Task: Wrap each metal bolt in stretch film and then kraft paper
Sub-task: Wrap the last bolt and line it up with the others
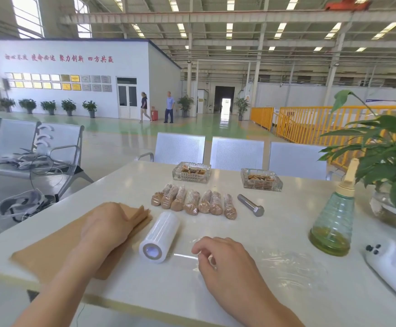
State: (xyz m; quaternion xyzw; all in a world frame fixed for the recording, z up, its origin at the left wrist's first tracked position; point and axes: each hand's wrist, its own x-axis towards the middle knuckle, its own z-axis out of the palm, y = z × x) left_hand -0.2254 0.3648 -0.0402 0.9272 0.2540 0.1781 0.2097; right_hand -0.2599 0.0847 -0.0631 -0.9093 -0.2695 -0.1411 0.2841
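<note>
Bolt [251, 205], bare metal, lies on the table [286, 291] right of the row of wrapped bolts [192, 202]. Left hand [107, 223] presses flat, fingers relaxed, on the kraft paper [50, 253]. Right hand [218, 253] pinches the stretch film [185, 256] pulled from the roll [160, 236].

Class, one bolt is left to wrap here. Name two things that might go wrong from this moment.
1. The stretch film roll lies on its side, untouched by either hand; pulling the film under the right hand may roll it away.
2. The left hand rests on the kraft paper overhanging the table edge; sheets may slip off.
</note>
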